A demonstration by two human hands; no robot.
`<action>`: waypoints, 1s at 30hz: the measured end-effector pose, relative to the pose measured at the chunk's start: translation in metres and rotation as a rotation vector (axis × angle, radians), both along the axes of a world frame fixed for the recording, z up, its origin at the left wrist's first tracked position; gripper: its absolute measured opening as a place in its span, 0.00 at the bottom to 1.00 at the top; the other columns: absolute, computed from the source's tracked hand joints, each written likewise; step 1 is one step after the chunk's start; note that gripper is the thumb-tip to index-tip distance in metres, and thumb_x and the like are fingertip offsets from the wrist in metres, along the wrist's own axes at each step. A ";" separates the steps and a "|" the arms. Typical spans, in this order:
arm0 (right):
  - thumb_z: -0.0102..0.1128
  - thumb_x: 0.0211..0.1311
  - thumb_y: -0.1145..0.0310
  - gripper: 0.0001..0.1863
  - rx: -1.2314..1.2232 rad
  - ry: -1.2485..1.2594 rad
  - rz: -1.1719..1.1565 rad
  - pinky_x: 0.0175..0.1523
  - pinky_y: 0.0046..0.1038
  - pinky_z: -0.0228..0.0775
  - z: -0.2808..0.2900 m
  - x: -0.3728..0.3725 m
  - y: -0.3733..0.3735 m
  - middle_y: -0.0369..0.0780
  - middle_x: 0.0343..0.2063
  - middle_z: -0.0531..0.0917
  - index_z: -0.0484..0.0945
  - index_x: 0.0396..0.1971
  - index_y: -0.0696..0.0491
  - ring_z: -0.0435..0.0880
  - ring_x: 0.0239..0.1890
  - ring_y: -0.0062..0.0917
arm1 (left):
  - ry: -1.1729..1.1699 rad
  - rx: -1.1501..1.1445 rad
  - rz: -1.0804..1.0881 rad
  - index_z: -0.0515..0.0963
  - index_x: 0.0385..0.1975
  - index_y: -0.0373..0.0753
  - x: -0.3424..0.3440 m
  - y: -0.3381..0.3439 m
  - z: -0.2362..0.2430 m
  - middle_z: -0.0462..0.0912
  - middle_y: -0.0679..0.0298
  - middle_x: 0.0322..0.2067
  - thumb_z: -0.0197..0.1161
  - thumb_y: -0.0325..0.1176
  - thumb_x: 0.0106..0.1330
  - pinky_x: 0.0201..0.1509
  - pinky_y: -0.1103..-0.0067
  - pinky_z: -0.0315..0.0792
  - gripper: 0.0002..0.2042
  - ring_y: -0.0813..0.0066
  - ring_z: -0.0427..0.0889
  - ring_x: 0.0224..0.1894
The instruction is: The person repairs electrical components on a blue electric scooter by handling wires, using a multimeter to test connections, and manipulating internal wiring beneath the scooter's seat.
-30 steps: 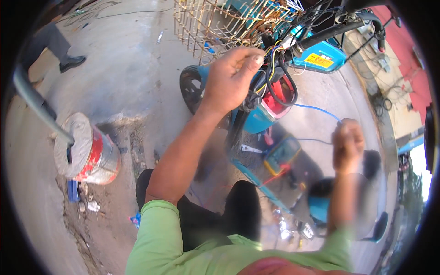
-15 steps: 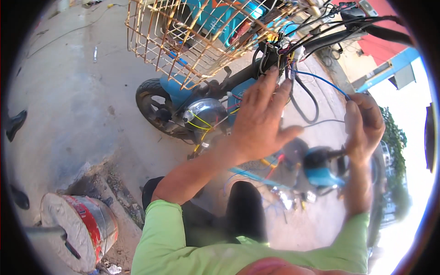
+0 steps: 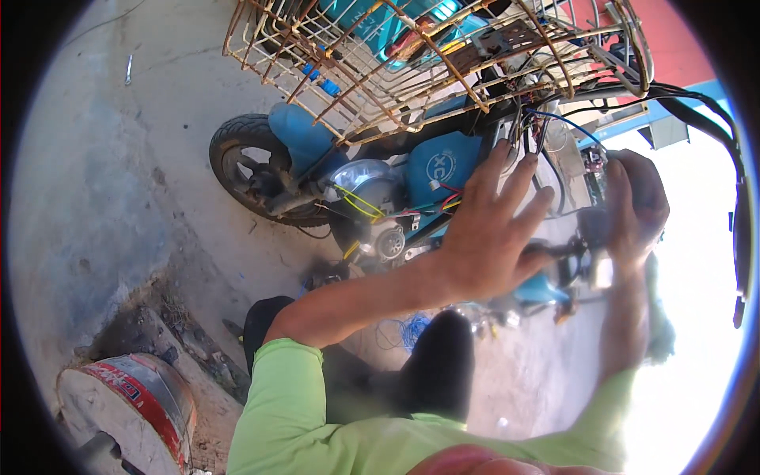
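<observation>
My left hand (image 3: 492,233) reaches across the front of an electric scooter with fingers spread and nothing gripped. Its fingertips are next to a bundle of loose wires (image 3: 532,131) hanging by the steering column under the basket. My right hand (image 3: 638,202) is to the right, thumb and fingers pinched at the end of a blue wire (image 3: 571,123) that arcs out of the bundle. Left of my left hand, a round headlight (image 3: 366,176) lies dismounted, with yellow-green leads (image 3: 360,206) beside it. A small horn-like round part (image 3: 390,243) is below the headlight.
A rusty wire basket (image 3: 380,71) overhangs the wiring. The front wheel (image 3: 241,166) and blue body panel (image 3: 443,170) are behind my left arm. Black cables (image 3: 689,99) curve down at right. A coil of blue wire (image 3: 413,328) lies by my knee; a large drum (image 3: 138,404) stands lower left.
The view has shifted, and the basket now covers more of the wiring. My left hand's fingers are spread wider. The right hand still pinches the blue wire.
</observation>
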State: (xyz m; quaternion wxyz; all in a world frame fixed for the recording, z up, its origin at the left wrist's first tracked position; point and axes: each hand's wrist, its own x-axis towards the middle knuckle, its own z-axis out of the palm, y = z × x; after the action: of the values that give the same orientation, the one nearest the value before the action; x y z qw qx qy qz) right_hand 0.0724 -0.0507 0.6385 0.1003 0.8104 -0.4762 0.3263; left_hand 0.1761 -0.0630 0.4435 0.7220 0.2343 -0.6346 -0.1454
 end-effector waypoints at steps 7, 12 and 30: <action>0.66 0.69 0.74 0.09 0.034 0.010 -0.038 0.36 0.15 0.66 0.009 -0.008 0.010 0.33 0.30 0.84 0.83 0.45 0.61 0.76 0.30 0.10 | 0.094 -0.018 -0.065 0.76 0.57 0.38 0.020 0.002 -0.003 0.66 0.45 0.65 0.79 0.38 0.52 0.70 0.51 0.60 0.31 0.34 0.61 0.70; 0.67 0.69 0.74 0.08 0.046 0.016 0.034 0.34 0.16 0.67 0.013 -0.006 0.009 0.33 0.28 0.83 0.83 0.44 0.59 0.76 0.28 0.10 | 0.053 -0.074 -0.238 0.79 0.52 0.39 0.019 0.011 -0.005 0.65 0.46 0.67 0.77 0.33 0.53 0.73 0.53 0.57 0.25 0.39 0.60 0.73; 0.72 0.59 0.74 0.07 -0.370 0.329 0.104 0.28 0.23 0.74 0.002 0.027 -0.042 0.38 0.20 0.85 0.85 0.36 0.52 0.84 0.21 0.21 | -0.030 -0.088 -0.289 0.83 0.44 0.37 0.048 0.006 -0.018 0.78 0.54 0.58 0.74 0.32 0.53 0.70 0.57 0.62 0.18 0.50 0.73 0.64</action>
State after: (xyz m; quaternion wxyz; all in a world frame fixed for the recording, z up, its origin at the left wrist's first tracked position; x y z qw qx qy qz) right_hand 0.0990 -0.0929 0.6408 0.3061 0.8439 -0.3430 0.2764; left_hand 0.2245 -0.0573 0.4260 0.6934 0.1109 -0.6782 -0.2165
